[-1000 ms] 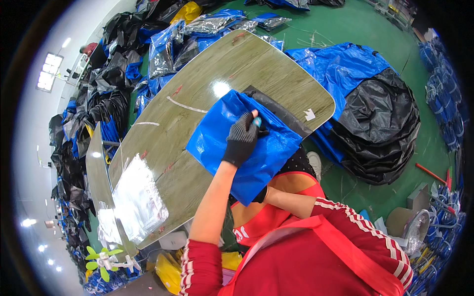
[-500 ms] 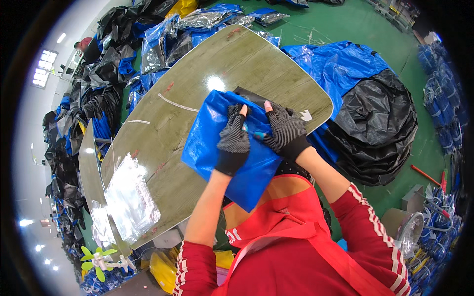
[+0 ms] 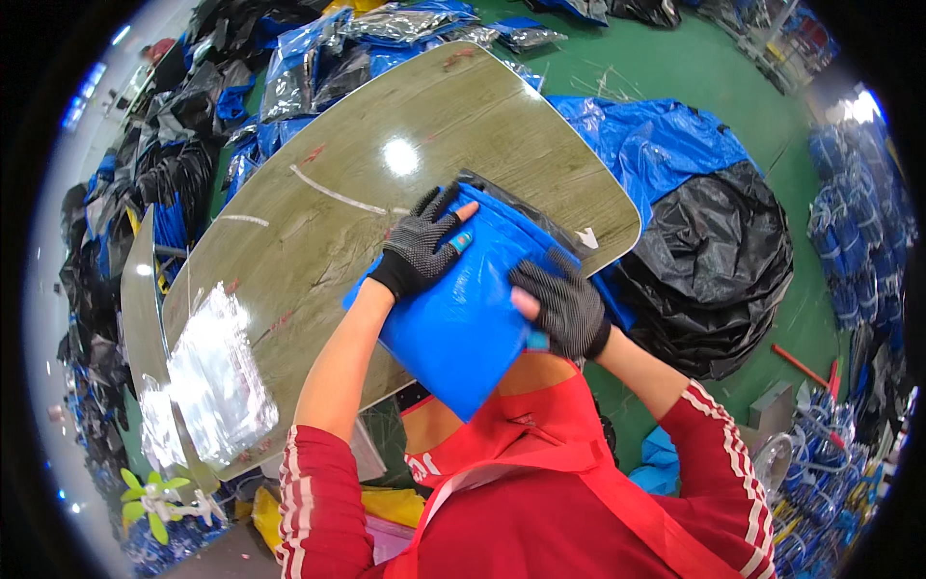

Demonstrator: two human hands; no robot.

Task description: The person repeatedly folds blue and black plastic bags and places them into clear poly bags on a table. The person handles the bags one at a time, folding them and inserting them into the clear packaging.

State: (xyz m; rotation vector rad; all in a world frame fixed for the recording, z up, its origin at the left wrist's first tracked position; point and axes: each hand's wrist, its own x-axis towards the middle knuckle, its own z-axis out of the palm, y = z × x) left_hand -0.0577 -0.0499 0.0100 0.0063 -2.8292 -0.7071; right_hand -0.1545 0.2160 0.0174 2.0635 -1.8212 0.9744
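Note:
A folded blue plastic sheet (image 3: 463, 333) lies at the near edge of the wood-patterned table, its lower corner hanging toward my red apron. A dark strip (image 3: 511, 209) shows along its far side. My left hand (image 3: 422, 253), in a grey-and-black dotted glove with some fingertips bare, lies over the sheet's upper left part, fingers stretched out. On the right part of the sheet is my right hand (image 3: 564, 307), gloved alike; its fingers reach forward and its thumb is apart, slightly blurred. Something teal shows by a finger of each hand.
The table (image 3: 386, 106) has rounded corners. Clear plastic bags (image 3: 227, 372) are piled at its left end. A large black-and-blue sheet bundle (image 3: 719, 256) sits on the green floor at the right. Packed bundles (image 3: 338, 72) lie beyond the table. A small green fan (image 3: 149, 507) is at lower left.
My hands have moved apart: the left toward the sheet's left side, the right down and right. The sheet has shifted slightly and lies flatter, with a folded band along its far edge.

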